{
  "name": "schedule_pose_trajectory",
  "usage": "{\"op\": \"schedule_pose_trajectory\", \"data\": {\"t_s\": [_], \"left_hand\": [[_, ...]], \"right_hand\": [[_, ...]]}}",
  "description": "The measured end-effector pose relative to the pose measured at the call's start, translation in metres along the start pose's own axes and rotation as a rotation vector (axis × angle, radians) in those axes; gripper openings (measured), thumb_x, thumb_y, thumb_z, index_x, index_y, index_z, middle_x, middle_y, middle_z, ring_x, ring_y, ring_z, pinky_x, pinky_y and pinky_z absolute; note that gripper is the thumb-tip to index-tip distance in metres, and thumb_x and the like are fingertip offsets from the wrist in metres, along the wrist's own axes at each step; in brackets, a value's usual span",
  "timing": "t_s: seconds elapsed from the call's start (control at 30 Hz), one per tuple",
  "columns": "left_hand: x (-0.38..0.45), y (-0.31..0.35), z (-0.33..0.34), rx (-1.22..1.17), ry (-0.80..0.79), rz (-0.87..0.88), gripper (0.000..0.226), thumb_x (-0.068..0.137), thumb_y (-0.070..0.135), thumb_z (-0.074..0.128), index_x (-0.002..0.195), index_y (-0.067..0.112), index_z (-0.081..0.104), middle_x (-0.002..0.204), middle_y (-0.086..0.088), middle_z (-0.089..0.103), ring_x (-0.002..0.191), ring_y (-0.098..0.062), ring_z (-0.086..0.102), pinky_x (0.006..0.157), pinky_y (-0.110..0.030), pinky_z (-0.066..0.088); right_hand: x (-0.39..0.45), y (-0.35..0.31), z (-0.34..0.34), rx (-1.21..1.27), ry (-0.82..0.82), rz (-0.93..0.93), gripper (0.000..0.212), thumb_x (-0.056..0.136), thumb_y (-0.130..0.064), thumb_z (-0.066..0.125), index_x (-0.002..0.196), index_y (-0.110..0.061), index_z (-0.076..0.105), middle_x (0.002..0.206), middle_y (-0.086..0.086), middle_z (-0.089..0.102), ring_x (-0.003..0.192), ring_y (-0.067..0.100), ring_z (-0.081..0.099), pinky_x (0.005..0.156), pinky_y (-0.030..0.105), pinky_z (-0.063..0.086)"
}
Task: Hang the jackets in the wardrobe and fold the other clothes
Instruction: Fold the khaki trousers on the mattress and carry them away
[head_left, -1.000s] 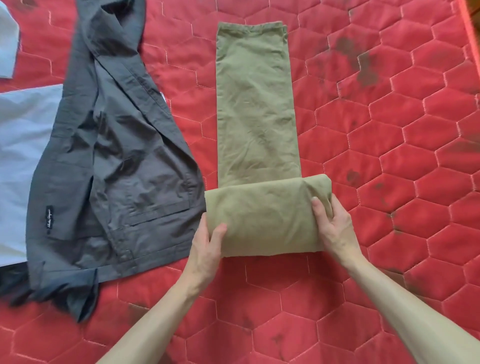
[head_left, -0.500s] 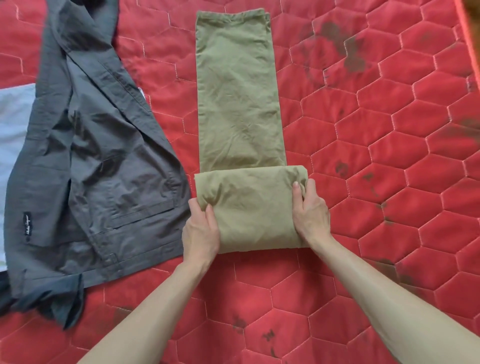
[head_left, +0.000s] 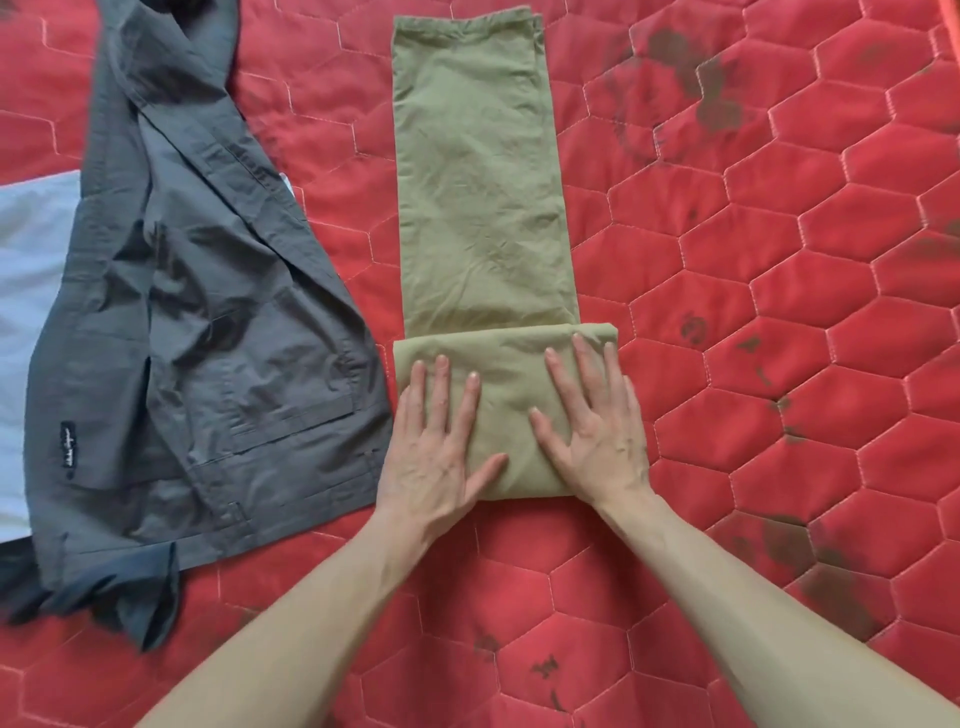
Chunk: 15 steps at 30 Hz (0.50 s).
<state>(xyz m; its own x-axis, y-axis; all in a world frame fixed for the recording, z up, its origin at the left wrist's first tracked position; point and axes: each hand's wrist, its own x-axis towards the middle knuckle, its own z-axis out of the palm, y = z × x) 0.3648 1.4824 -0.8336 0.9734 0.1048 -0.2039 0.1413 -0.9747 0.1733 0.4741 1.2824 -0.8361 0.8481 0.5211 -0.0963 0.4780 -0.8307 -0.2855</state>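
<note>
On the red quilted mattress with a stitched hexagon pattern, one pair of olive-green cotton trousers is laid lengthwise in the middle of the view, with the near end already folded over into a thicker band. This band is pressed flat by both hands. The left hand is laid on the left part of the fold, with its fingers straight and slightly spread and the thumb pointed toward the other hand. The right hand is laid on the right part, its fingers also straight and fanned apart. Nothing is pinched by either hand; only the palms and fingers are rested on the cloth.

Just beside the trousers, on the left, one dark grey jacket is spread open, and its lower edge is seen very near the fold and the left hand; whether they touch cannot be told. A small black label with white writing is seen on its sleeve. Under the left side of the jacket, one white cloth is partly covered. Several dark stains are scattered on the mattress to the right, well apart from the trousers.
</note>
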Motion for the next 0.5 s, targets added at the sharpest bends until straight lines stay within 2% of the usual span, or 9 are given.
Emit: {"op": "schedule_pose_trajectory", "data": {"t_s": [0.1,0.2,0.37,0.5], "left_hand": [[0.005,-0.009,-0.007,0.006,-0.034,0.037,0.100,0.094,0.080,0.038,0.168,0.020,0.010,0.173,-0.023,-0.006,0.160,-0.042,-0.009,0.129,-0.056,0.010],[0.004,-0.011,-0.012,-0.036,-0.038,0.044,0.106,0.090,0.085,0.040,0.168,0.020,0.008,0.173,-0.020,-0.007,0.161,-0.037,-0.009,0.130,-0.053,0.007],[-0.013,-0.027,-0.016,-0.024,-0.056,0.239,0.109,0.094,0.079,0.042,0.166,0.005,0.008,0.174,-0.016,-0.002,0.162,-0.030,-0.003,0.129,-0.050,0.019],[-0.019,-0.032,-0.012,-0.034,-0.082,0.307,0.108,0.092,0.075,0.048,0.167,0.009,0.006,0.174,-0.016,-0.002,0.162,-0.030,-0.003,0.129,-0.050,0.018]], "right_hand": [[0.002,-0.005,-0.003,-0.032,-0.045,0.073,0.074,0.101,-0.065,0.040,0.166,-0.041,0.014,0.176,-0.010,0.000,0.162,0.027,-0.002,0.128,0.054,0.012],[0.003,0.001,-0.010,-0.148,-0.048,-0.009,0.077,0.102,-0.064,0.036,0.168,-0.032,0.011,0.176,-0.001,0.000,0.162,0.025,-0.003,0.129,0.053,0.007],[-0.020,0.022,-0.018,-0.241,-0.098,-0.170,0.089,0.101,-0.067,0.031,0.167,-0.010,0.012,0.175,0.013,0.001,0.162,0.027,0.004,0.130,0.051,0.013],[-0.027,0.036,-0.021,-0.229,-0.147,-0.278,0.105,0.097,-0.077,0.034,0.165,-0.001,0.011,0.174,0.019,-0.001,0.162,0.031,0.004,0.129,0.052,0.019]]}}
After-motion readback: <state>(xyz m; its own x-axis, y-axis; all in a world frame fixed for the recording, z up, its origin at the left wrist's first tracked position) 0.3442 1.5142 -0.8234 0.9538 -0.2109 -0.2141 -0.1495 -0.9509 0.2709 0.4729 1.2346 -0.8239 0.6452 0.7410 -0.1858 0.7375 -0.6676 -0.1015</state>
